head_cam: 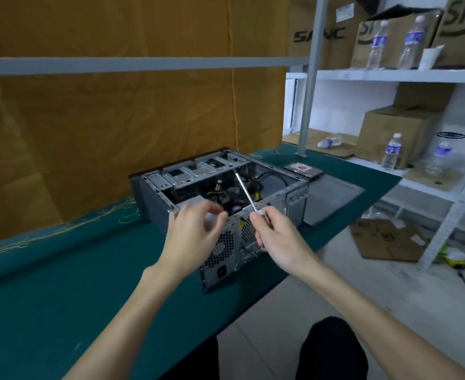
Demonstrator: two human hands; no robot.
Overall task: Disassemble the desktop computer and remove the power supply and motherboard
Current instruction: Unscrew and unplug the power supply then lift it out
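Nearest, the person's right hand (276, 237) is curled around the pale handle of a long, thin silver-shafted screwdriver (244, 191), whose shaft slants up and away over the open top of the grey steel desktop computer case (154, 200) lying on its side on the dark green cloth-covered worktop (61, 283). The left hand (195, 229) hovers just beside it over the near rim of the case, fingers loosely curled toward the thumb; blur hides whether it pinches anything small, such as a screw. If it does, a slack pinch could drop it into the case among the wiring. The grey perforated power supply block (220, 253) sits in the near corner of the case, its vented rear face and black socket towards the person, and looks not yet removed. Farther in lies a tangle of black and yellow cables (256, 185); the screwdriver tip passing over them could snag a lead or slip onto the motherboard, which I cannot make out below. The case stands close to the worktop's right edge, so a hard pull on the power supply could drag it off. Beyond it, a flat silver hard drive with a red label (302, 170) lies on the worktop.
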